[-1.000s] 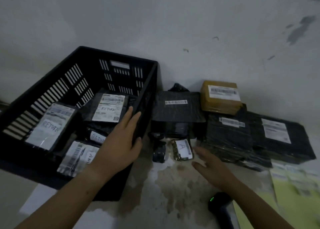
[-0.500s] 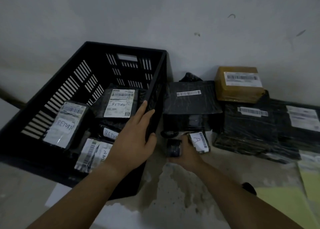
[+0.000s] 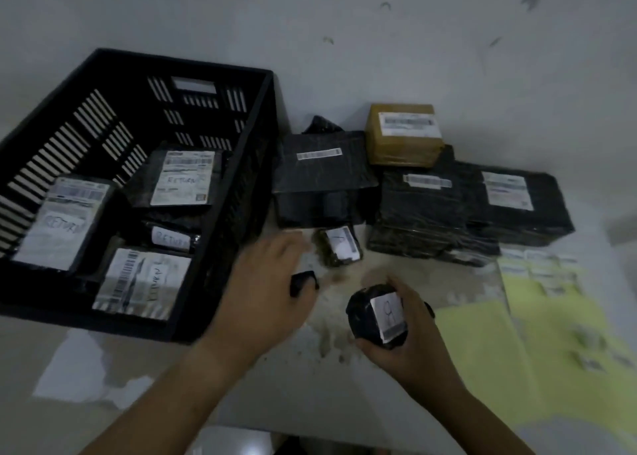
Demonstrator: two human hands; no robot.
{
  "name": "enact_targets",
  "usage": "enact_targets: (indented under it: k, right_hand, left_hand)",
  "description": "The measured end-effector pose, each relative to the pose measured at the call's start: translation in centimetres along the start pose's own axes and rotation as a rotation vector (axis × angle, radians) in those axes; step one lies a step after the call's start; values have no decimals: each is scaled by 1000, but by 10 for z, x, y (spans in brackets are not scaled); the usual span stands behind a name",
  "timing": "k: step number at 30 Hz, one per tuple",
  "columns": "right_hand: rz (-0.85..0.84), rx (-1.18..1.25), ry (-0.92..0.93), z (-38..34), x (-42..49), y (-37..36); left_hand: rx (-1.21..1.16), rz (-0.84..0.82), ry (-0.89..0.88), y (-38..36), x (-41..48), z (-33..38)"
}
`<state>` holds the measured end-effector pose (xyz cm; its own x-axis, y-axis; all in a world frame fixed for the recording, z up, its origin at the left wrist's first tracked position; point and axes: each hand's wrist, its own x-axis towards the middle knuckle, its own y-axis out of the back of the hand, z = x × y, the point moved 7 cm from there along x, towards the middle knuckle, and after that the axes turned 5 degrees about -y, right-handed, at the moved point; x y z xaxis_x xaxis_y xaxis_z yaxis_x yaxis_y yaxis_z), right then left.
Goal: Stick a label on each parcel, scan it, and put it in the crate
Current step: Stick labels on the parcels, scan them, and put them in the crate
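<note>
My right hand (image 3: 410, 344) grips a small round black parcel (image 3: 365, 316) with a white label (image 3: 389, 313), held above the table near its front. My left hand (image 3: 265, 296), blurred by motion, hovers just right of the black crate (image 3: 241, 192). A small black item (image 3: 303, 282) sits at its thumb; whether the hand holds it is unclear. The crate holds several labelled parcels (image 3: 182, 179) marked RETURN. A small greenish parcel (image 3: 339, 249) with a white label lies on the table beyond both hands.
Against the wall at the right lie a black flat parcel (image 3: 320, 172), a brown box (image 3: 401, 134) and stacked black parcels (image 3: 434, 213). Yellow label sheets (image 3: 537, 323) cover the table's right side. A dark bit that may be the scanner (image 3: 430, 311) shows behind my right hand.
My right hand has lifted the round black parcel from beside the greenish one and drawn it toward me. My left hand has come off the crate rim and moved right.
</note>
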<state>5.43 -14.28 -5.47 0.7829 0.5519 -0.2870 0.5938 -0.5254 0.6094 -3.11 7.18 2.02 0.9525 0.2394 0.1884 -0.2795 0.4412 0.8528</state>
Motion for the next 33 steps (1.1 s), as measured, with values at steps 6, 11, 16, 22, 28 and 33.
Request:
enact_targets:
  k: [6, 11, 16, 22, 28, 33]
  right_hand:
    - [32, 31, -34, 37, -34, 25]
    - [-37, -16, 72, 52, -49, 46]
    - [-344, -267, 289, 50, -65, 54]
    - [-308, -192, 224, 76, -65, 68]
    - [-253, -124, 175, 81, -63, 71]
    - [-291, -118, 284, 68, -56, 87]
  left_hand:
    - [-1099, -454, 1013, -156, -79, 81]
    - [-1202, -375, 1112, -178, -85, 115]
    - [-1115, -415, 982, -179, -80, 131]
    - [-1205, -101, 1165, -203, -100, 130]
    - [-1407, 57, 1216, -212, -105, 143]
    - [-1284, 27, 1111, -199, -99, 148]
